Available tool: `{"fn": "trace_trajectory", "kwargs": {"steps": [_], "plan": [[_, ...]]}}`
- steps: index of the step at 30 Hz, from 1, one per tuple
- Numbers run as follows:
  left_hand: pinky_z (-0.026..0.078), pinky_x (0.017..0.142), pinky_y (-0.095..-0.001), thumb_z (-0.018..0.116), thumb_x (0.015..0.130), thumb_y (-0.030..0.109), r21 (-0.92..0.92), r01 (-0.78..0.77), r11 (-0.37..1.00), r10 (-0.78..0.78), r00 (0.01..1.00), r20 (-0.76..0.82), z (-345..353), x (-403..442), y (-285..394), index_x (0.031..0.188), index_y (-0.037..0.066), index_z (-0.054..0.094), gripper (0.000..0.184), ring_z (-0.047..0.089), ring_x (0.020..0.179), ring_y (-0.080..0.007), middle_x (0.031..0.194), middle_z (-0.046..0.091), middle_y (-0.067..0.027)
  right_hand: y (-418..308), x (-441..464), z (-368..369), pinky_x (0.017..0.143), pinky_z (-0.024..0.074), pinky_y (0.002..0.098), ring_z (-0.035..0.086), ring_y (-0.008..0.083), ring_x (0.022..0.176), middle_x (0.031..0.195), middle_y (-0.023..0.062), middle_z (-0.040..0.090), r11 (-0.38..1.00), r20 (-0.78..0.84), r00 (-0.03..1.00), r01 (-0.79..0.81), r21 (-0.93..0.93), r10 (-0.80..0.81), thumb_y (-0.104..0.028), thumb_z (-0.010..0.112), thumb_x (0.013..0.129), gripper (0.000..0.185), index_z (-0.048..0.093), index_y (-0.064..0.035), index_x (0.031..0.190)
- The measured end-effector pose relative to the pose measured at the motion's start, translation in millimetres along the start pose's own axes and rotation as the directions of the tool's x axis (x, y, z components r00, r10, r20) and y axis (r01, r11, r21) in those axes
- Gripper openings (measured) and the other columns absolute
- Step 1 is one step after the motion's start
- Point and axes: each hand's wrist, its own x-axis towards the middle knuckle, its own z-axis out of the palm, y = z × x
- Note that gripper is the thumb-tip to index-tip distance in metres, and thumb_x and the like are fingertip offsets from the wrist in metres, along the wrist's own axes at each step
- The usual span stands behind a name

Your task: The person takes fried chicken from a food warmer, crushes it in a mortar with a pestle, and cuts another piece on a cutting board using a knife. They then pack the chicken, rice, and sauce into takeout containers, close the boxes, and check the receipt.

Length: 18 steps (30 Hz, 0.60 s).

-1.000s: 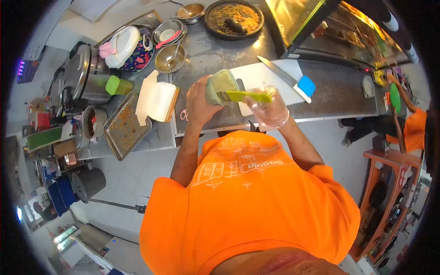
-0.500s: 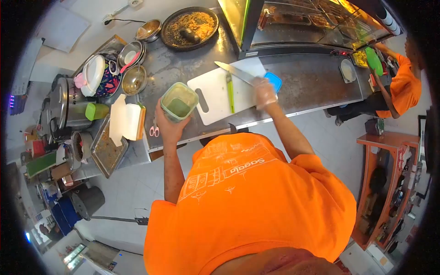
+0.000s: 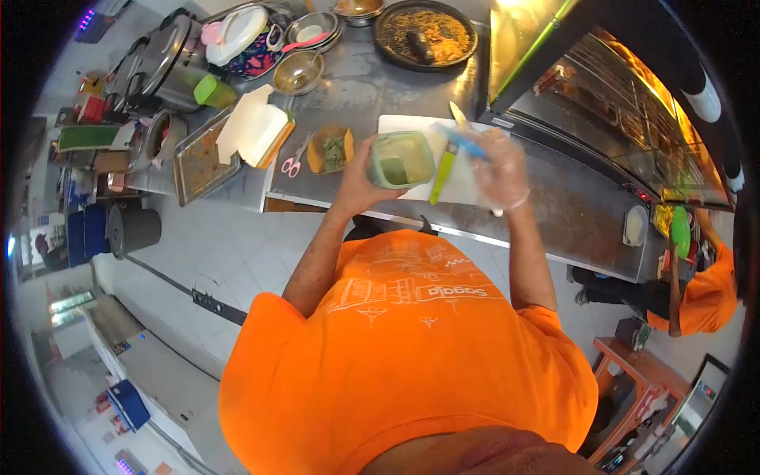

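Observation:
My left hand (image 3: pixel 358 188) is wrapped round a translucent green-tinted plastic tub (image 3: pixel 401 161), with some green contents at its bottom. In my right hand (image 3: pixel 504 172), which wears a clear plastic glove and is blurred by motion, is a blue lid (image 3: pixel 459 140), raised just right of the tub. Below both hands lies a white cutting board (image 3: pixel 396 122). A green-handled knife (image 3: pixel 443 174) rests on it. A larger knife (image 3: pixel 457 112) lies partly hidden behind the lid and my right hand. Left of the tub sits an orange-yellow bowl of chopped greens (image 3: pixel 331 150).
Pink-handled scissors (image 3: pixel 291 166), an open food box (image 3: pixel 257 131) and a metal tray (image 3: pixel 194 170) are on the left. Metal bowls (image 3: pixel 299 73) and a dark round pan (image 3: pixel 427 36) stand behind. A glass display case (image 3: pixel 602 95) borders the right. A co-worker (image 3: pixel 697 293) stands far right.
My right hand has left the knife and lifted the blue lid off the board towards the tub. The tub has moved right, in front of the board, uncovering the bowl of greens. The view has turned.

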Motion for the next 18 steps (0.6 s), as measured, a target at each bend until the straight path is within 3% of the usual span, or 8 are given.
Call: {"fn": "trace_trajectory", "kwargs": {"steps": [1, 3, 6, 9, 10, 13, 17, 18], "plan": [[0.042, 0.108, -0.0395, 0.094, 0.058, 0.020, -0.007, 0.012, 1.000, -0.011, 1.000, 0.008, -1.2, 3.4, 2.1, 0.146, 0.003, 0.038, 0.105, 0.056, 0.124, -0.0253, 0.132, 0.059, -0.0151, -26.7, 8.8, 9.1, 0.098, 0.0465, 0.0465, 0.063, 0.0317, 0.104, 0.112, 0.0115, 0.067, 0.960, 0.153, 0.977, 0.178, -0.217, -0.146, -0.012, 0.073, 0.081, 0.040, 0.069, -0.0098, 0.120], [0.042, 0.108, -0.0386, 0.094, 0.057, 0.019, -0.029, -0.045, 0.999, 0.045, 0.999, 0.008, -6.8, 8.2, -4.0, 0.147, 0.003, 0.038, 0.108, 0.055, 0.127, -0.0266, 0.133, 0.059, -0.0157, -79.2, 21.4, 28.2, 0.106, 0.0383, 0.0514, 0.052, 0.0407, 0.118, 0.126, 0.0159, 0.057, 0.949, 0.344, 0.938, 0.144, -0.280, -0.041, -0.028, 0.080, 0.078, 0.056, 0.064, -0.0123, 0.129], [0.040, 0.110, -0.0384, 0.095, 0.054, 0.019, -0.011, -0.135, 0.991, 0.134, 0.991, -0.008, -31.5, 12.8, 6.8, 0.148, 0.003, 0.039, 0.111, 0.052, 0.130, -0.0271, 0.137, 0.056, -0.0168, -100.0, 46.5, 35.3, 0.107, 0.0363, 0.0553, 0.045, 0.0466, 0.126, 0.136, 0.0214, 0.048, 0.974, 0.299, 0.950, 0.145, -0.173, -0.088, -0.043, 0.084, 0.071, 0.077, 0.057, -0.0139, 0.138], [0.038, 0.111, -0.0390, 0.096, 0.051, 0.019, -0.210, -0.087, 0.974, 0.078, 0.996, -0.054, -64.8, 7.3, 14.3, 0.148, 0.003, 0.039, 0.113, 0.049, 0.133, -0.0269, 0.142, 0.051, -0.0168, -107.9, 75.7, 65.3, 0.109, 0.0336, 0.0578, 0.043, 0.0469, 0.126, 0.137, 0.0226, 0.047, 0.893, 0.204, 0.944, 0.315, -0.321, -0.259, -0.049, 0.084, 0.069, 0.085, 0.054, -0.0145, 0.141], [0.036, 0.113, -0.0396, 0.097, 0.050, 0.018, 0.020, -0.149, 0.989, 0.149, 0.989, 0.000, -83.4, 5.6, 9.6, 0.149, 0.005, 0.038, 0.115, 0.045, 0.137, -0.0266, 0.146, 0.047, -0.0170, -109.3, 89.4, 76.1, 0.108, 0.0337, 0.0599, 0.043, 0.0468, 0.125, 0.139, 0.0201, 0.045, 0.904, 0.237, 0.923, 0.358, -0.232, -0.304, -0.045, 0.086, 0.068, 0.086, 0.052, -0.0182, 0.143], [0.034, 0.114, -0.0413, 0.098, 0.048, 0.018, -0.015, -0.148, 0.989, 0.148, 0.989, -0.002, -133.2, 3.5, 0.5, 0.151, 0.007, 0.032, 0.122, 0.043, 0.138, -0.0287, 0.148, 0.046, -0.0165, -114.1, 127.2, 128.4, 0.107, 0.0347, 0.0611, 0.043, 0.0464, 0.125, 0.141, 0.0195, 0.044, 0.922, 0.336, 0.863, 0.385, 0.046, -0.378, -0.039, 0.087, 0.066, 0.088, 0.049, -0.0220, 0.144], [0.033, 0.116, -0.0434, 0.100, 0.051, 0.022, -0.200, -0.361, 0.911, 0.278, 0.894, -0.351, -194.8, 1.0, -40.0, 0.155, 0.009, 0.021, 0.131, 0.039, 0.141, -0.0329, 0.157, 0.032, -0.0175, -134.4, 203.4, 192.7, 0.100, 0.0407, 0.0568, 0.046, 0.0437, 0.122, 0.139, 0.0207, 0.043, 0.866, 0.435, 0.760, 0.488, 0.108, -0.483, -0.034, 0.087, 0.065, 0.090, 0.047, -0.0245, 0.145], [0.030, 0.117, -0.0441, 0.100, 0.054, 0.026, -0.138, -0.240, 0.961, 0.172, 0.908, -0.383, -217.2, -8.3, -42.2, 0.153, 0.004, 0.024, 0.126, 0.036, 0.142, -0.0332, 0.159, 0.027, -0.0194, -142.1, 231.9, 206.4, 0.099, 0.0421, 0.0541, 0.048, 0.0431, 0.119, 0.135, 0.0211, 0.046, 0.865, 0.430, 0.754, 0.471, 0.175, -0.497, -0.034, 0.086, 0.066, 0.088, 0.047, -0.0261, 0.145]]}}
